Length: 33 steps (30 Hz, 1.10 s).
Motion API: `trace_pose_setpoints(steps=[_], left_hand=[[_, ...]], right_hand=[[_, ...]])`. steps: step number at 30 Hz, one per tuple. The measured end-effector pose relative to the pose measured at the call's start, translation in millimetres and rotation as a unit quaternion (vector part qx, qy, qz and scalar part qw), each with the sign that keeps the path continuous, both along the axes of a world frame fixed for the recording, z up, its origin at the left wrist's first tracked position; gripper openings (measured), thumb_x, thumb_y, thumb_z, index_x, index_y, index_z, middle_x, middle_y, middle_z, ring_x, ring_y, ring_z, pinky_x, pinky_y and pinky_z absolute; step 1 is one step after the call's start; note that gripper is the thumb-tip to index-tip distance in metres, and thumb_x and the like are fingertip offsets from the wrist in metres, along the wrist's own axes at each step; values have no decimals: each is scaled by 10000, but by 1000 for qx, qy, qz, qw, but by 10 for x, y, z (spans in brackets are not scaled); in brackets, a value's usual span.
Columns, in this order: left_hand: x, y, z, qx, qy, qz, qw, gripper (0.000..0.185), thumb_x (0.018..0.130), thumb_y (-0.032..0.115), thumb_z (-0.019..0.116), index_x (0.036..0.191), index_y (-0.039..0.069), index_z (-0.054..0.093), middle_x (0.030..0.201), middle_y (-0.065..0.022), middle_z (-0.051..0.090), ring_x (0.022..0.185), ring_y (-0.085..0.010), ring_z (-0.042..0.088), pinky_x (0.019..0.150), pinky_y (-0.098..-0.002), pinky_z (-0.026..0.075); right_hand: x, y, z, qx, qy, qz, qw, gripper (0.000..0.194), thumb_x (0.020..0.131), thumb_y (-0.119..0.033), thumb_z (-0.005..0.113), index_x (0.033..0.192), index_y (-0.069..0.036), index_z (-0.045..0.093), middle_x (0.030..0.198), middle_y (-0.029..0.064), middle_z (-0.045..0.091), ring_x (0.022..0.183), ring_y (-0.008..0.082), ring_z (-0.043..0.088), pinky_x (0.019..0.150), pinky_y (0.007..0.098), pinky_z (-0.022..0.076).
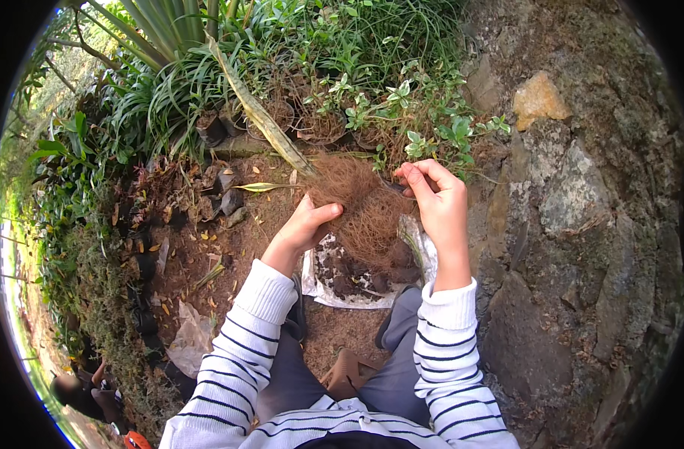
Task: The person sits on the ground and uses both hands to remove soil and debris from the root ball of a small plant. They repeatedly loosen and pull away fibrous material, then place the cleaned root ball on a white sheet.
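My left hand [311,224] grips a matted brown root mass [370,213], thumb on its near left side. From the top of the roots a long mottled, yellowish-green leaf [257,115] slants up to the left. At the right edge of the roots is my right hand [437,193], its thumb and index finger pinched together; a thin root strand seems to be between them, though this is too fine to be sure. Below the roots, a white plastic sheet [347,302] with dark soil [342,275] on it lies on the ground between my feet.
Potted plants [322,126] and dense greenery stand ahead. A rough stone wall [566,224] rises on the right. Dark stones [231,201] and a crumpled plastic sheet [191,337] lie at left. A brown stool [344,373] is beneath me. Another person [89,393] is at the far lower left.
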<state>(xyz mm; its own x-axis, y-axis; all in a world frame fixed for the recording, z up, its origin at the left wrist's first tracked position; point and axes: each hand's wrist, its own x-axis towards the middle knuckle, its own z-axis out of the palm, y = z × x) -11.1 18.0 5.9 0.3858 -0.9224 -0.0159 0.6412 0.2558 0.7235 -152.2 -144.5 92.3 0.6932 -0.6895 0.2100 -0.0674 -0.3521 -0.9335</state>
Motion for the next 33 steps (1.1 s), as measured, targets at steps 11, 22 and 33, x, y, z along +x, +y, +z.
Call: trace_pose_setpoints(steps=[11,22,33], left_hand=[[5,-21,11,29,-3,32,999,677,830,143,724,1381,7,355,1326,-127,518,1202,-238,522,1032,-388,425],[-45,-74,133,62,-59,34,996,680,868,257,669,1399,-7,336,1383,-133,473,1252,-245,487,1050,-399,400],[-90,-96,146,92,6,46,995,630,877,259,646,1380,14,356,1323,-125,515,1204,-252,528,985,-447,463]], right_hand=[[21,91,170,98,-84,-29,991,179,949,-157,616,989,3,684,880,36,700,762,108,655,648,223,493],[83,212,196,87,-88,-11,992,211,959,-163,598,1049,11,677,921,71,699,833,138,674,668,242,502],[195,291,25,64,-46,22,997,179,952,-112,598,1028,29,678,969,78,692,897,150,671,739,265,535]])
